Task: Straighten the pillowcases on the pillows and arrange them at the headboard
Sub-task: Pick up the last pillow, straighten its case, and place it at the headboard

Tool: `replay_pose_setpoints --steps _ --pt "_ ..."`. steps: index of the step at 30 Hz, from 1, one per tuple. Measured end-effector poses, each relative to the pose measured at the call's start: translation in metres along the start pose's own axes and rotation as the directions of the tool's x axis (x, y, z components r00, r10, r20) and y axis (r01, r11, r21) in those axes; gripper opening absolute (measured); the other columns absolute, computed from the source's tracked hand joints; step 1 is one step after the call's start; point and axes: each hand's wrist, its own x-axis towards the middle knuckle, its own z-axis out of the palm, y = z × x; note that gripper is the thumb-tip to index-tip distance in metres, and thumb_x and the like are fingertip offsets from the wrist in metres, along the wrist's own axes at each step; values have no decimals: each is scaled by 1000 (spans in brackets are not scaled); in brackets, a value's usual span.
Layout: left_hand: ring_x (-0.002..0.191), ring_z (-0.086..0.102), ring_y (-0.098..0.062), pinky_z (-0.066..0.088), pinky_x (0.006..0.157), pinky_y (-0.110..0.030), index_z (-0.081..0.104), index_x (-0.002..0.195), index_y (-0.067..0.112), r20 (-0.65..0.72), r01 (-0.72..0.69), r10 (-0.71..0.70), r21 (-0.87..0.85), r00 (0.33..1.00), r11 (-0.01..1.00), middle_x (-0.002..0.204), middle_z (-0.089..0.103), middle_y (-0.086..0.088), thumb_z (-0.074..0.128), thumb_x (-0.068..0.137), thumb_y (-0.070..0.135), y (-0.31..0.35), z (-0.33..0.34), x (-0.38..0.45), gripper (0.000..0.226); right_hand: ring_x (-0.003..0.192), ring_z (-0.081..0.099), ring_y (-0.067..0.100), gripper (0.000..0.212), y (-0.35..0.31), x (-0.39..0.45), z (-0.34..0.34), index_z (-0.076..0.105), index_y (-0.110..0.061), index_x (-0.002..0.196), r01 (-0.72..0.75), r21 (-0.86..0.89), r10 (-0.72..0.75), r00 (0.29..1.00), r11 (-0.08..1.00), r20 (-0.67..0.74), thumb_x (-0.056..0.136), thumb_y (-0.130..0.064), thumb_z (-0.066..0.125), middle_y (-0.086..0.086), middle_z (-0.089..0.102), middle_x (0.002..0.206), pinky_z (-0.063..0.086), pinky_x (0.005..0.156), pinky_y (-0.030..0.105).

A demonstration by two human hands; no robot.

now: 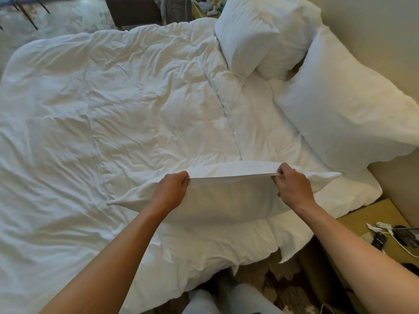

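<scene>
A white pillow (229, 196) in its pillowcase is held up over the near edge of the bed. My left hand (172, 191) and my right hand (292, 186) each pinch its top seam, left and right of the middle. A large white pillow (344, 105) leans on the cream headboard (385, 37) at the right. Beyond it, two more white pillows (260, 35) are piled at the far end of the headboard.
A rumpled white duvet (113, 109) covers the bed. A yellow bedside table (371, 220) at the lower right carries cables and small dark devices. Patterned carpet (281, 282) and my legs show at the bottom. Dark furniture (133, 12) stands past the bed.
</scene>
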Motion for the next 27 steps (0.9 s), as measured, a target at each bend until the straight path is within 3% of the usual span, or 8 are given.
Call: replay_pose_setpoints --steps 3,7,10,13,17,22,24,27 --pt "77 60 -26 51 69 -38 65 93 17 20 23 -23 9 1000 1000 83 65 -3 44 106 26 5 -2 -10 26 44 66 16 31 5 -7 -2 39 -28 77 -38 156 29 998 987 59 104 -33 54 4 64 65 50 53 36" --pt "75 59 -27 51 69 -41 61 85 15 32 17 -19 45 999 999 78 63 -3 43 106 22 20 -5 -20 28 55 61 28 29 16 -11 -15 40 -22 81 87 112 -96 993 990 73 104 -25 56 3 58 65 52 58 46" --pt "72 60 -25 50 66 -38 62 86 16 -17 12 -11 85 1000 996 75 62 -1 44 106 23 36 -12 -20 29 60 54 29 27 25 -6 -27 42 -18 82 190 77 -193 981 979 25 101 -22 61 0 54 62 44 60 43" --pt "73 61 -26 51 67 -38 60 84 20 -94 -1 14 137 995 991 75 62 0 44 106 26 64 -23 -12 28 58 55 25 25 34 5 -49 45 -17 83 260 114 -257 965 959 -45 99 -21 63 0 56 62 46 59 41" --pt "70 60 -23 47 64 -37 63 88 22 -233 -30 78 202 969 979 76 65 0 46 105 29 126 -38 4 26 55 53 18 26 58 21 -101 45 -19 81 328 158 -306 940 931 -150 98 -20 65 -5 54 60 47 57 39" --pt "67 54 -16 40 63 -33 64 89 21 -312 -144 220 249 924 958 75 60 8 48 106 28 236 -32 32 24 52 47 7 31 128 36 -172 42 -26 78 333 158 -278 915 930 -292 95 -22 68 -9 48 57 35 51 26" --pt "67 55 -16 41 63 -32 64 90 20 -305 -201 275 252 912 947 75 60 8 49 106 26 282 -18 47 23 54 50 12 29 165 40 -195 44 -24 80 295 159 -237 921 942 -309 96 -24 68 -9 52 61 35 53 27" --pt "66 57 -16 42 63 -32 63 89 21 -252 -285 347 253 903 925 73 59 8 49 105 25 347 14 73 22 60 60 26 25 225 40 -223 45 -21 83 196 190 -136 948 962 -289 99 -25 63 1 61 64 51 60 39"
